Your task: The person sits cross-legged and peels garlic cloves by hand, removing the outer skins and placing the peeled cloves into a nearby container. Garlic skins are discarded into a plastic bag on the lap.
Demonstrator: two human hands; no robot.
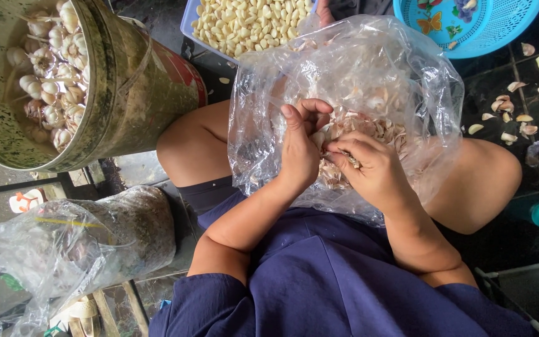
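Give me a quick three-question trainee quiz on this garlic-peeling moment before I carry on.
1. True or false: both hands, the left hand and the right hand, work over the clear plastic bag on the lap.
2. Where do the peeled cloves lie? A) in the blue basket B) in the pale tray C) in the metal bucket
3. Fill in: the metal bucket holds whole, unpeeled garlic ____.

Key:
1. True
2. B
3. bulbs
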